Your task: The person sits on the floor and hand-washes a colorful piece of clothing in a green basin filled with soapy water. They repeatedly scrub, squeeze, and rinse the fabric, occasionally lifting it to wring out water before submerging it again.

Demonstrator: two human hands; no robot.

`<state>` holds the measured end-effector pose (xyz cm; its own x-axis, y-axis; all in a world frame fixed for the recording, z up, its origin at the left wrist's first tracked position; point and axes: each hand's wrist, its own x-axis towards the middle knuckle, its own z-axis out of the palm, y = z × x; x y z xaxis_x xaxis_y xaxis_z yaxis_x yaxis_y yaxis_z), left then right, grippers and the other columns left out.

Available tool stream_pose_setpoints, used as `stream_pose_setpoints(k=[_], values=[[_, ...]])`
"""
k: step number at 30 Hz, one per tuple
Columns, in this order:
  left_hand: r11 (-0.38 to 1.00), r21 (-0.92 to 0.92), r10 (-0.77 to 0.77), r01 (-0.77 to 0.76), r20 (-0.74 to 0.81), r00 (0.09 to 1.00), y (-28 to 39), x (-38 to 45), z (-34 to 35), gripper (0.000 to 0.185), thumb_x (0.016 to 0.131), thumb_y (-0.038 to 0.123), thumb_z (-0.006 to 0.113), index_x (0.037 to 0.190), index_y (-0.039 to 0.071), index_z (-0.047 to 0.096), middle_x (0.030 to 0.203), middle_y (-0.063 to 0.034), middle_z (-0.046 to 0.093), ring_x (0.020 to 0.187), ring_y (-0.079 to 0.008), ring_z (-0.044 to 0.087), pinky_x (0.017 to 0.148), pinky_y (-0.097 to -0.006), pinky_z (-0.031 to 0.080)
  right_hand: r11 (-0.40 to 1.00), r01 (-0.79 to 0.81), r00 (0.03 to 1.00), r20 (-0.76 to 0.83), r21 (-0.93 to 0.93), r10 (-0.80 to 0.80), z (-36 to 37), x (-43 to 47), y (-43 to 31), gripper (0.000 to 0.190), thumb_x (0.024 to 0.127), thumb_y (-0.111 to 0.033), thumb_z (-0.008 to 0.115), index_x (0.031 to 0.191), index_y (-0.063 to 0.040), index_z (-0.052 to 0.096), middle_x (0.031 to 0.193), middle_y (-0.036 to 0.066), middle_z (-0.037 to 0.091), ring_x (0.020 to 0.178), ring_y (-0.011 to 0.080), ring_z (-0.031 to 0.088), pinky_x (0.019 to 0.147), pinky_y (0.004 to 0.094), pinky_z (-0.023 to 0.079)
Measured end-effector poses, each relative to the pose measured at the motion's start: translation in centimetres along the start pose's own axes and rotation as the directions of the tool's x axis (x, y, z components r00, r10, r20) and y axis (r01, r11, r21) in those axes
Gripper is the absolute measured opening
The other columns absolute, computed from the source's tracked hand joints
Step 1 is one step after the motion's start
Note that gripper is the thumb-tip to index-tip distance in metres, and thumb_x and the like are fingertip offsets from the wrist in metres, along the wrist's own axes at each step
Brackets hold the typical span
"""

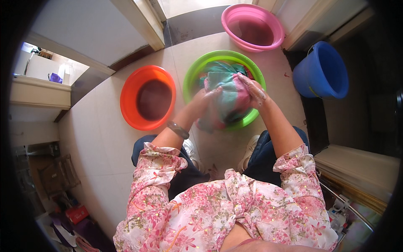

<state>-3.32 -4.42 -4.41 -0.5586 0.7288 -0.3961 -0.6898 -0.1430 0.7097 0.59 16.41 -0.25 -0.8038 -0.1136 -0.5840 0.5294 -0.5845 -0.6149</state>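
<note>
Both my hands are on a wet teal and pink cloth (225,89) over a green plastic basin (259,74). My left hand (207,99), blurred, grips the cloth's left side. My right hand (253,88), with suds on it, lies along the cloth's right side, its fingers stretched; how firmly it holds is not plain. Part of the cloth hangs over the basin's near left rim. More fabric lies in the basin behind my hands, and the basin's bottom is hidden.
An orange basin (126,97) with dark liquid stands to the left. A pink basin (228,17), also holding dark liquid, is at the back right. A blue bucket (310,72) stands farther right by a doorway. My shoes are on the tiled floor (104,141) just before the green basin.
</note>
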Motion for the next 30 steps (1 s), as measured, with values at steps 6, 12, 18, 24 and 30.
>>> stream_pose_setpoints(k=[6, 12, 18, 24, 30], values=[[0.986, 0.032, 0.164, -0.161, -0.168, 0.972, -0.3, 0.7, 0.1, 0.043, 0.092, 0.029, 0.058, 0.123, 0.0, 0.049, 0.103, -0.0058, 0.059, 0.09, -0.0124, 0.055, 0.08, -0.0299, 0.045, 0.971, -0.075, 0.994, 0.054, -0.228, 0.09, 0.8, -1.1, -0.1, 0.032, 0.086, -0.024, 0.067, 0.105, 0.001, 0.06, 0.101, 0.009, 0.063, 0.089, 0.0187, 0.062, 0.082, 0.0348, 0.052], [0.688, 0.692, 0.532, -0.218, -0.277, 0.8, 0.1, 1.9, 2.9, 0.037, 0.091, 0.029, 0.059, 0.116, 0.002, 0.053, 0.101, -0.0108, 0.063, 0.08, -0.0183, 0.063, 0.071, -0.0337, 0.052, 0.87, 0.219, 0.933, -0.167, -0.441, -0.319, 2.0, -0.4, 1.3, 0.032, 0.09, -0.034, 0.059, 0.094, -0.003, 0.061, 0.085, 0.003, 0.061, 0.077, 0.0121, 0.058, 0.067, 0.0285, 0.048], [-0.205, 0.978, 0.796, 0.043, 0.141, 0.589, 0.7, 2.0, 6.8, 0.05, 0.087, 0.021, 0.057, 0.132, 0.004, 0.042, 0.102, -0.024, 0.062, 0.068, -0.0367, 0.062, 0.056, -0.0434, 0.05, 0.954, 0.254, 0.945, -0.168, -0.16, -0.28, 3.7, 0.6, 5.0, 0.032, 0.097, -0.032, 0.045, 0.097, -0.004, 0.06, 0.09, 0.005, 0.06, 0.078, 0.0136, 0.057, 0.068, 0.0301, 0.047], [-0.15, 0.986, 0.743, -0.071, 0.16, 0.65, 0.8, 1.7, 8.3, 0.046, 0.09, 0.018, 0.05, 0.134, 0.012, 0.036, 0.072, -0.0198, 0.059, 0.059, -0.0363, 0.061, 0.052, -0.0471, 0.048, 0.892, 0.201, 0.91, 0.26, 0.404, -0.323, 2.2, 1.3, 5.5, 0.033, 0.097, -0.03, 0.045, 0.109, -0.001, 0.056, 0.095, 0.009, 0.061, 0.085, 0.0179, 0.061, 0.07, 0.0344, 0.05], [-0.094, 0.995, 0.877, -0.026, 0.095, 0.47, 0.2, 1.3, 8.8, 0.038, 0.091, 0.027, 0.051, 0.127, 0.014, 0.046, 0.075, -0.0202, 0.061, 0.062, -0.0396, 0.061, 0.051, -0.0475, 0.048, 0.948, 0.242, 0.938, -0.199, -0.205, -0.282, 2.9, -0.7, 5.6, 0.037, 0.095, -0.036, 0.05, 0.111, -0.003, 0.056, 0.099, 0.006, 0.059, 0.088, 0.0159, 0.059, 0.075, 0.0318, 0.05]])
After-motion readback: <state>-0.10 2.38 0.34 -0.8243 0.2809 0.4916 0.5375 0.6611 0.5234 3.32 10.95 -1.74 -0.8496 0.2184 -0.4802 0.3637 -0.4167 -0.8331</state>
